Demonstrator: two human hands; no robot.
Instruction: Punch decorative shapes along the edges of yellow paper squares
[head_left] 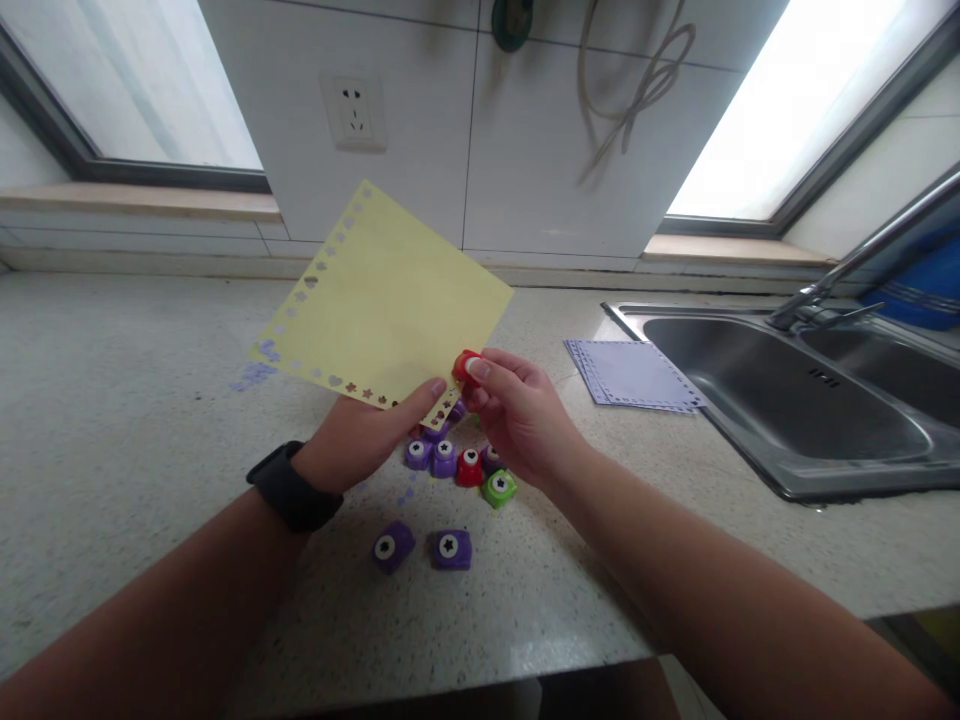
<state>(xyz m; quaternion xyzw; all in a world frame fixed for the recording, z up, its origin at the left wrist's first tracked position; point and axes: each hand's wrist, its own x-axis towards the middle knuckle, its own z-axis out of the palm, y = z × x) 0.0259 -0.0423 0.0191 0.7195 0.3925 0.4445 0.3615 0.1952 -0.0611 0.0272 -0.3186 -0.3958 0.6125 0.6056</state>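
Observation:
My left hand [375, 430] grips a yellow sheet of paper [397, 290] by its near edge, thumb on top. Small shaped holes, hearts and flowers among them, run along the left and near edges of the sheet. In my right hand [525, 410] is a red craft punch [466, 367], with the thumb on its white button. The punch sits at the right edge of the paper near its bottom corner. Below the hands stand several more punches: purple ones [443, 458], a red one [470, 467] and a green one [499, 487].
Two purple punches [451, 549] lie nearer the counter's front. Punched lilac paper sheets [634, 375] are stacked beside the steel sink [787, 400] at right. Lilac paper bits [253, 374] are scattered at left on the speckled counter [135, 430]. A socket [354, 112] is on the wall.

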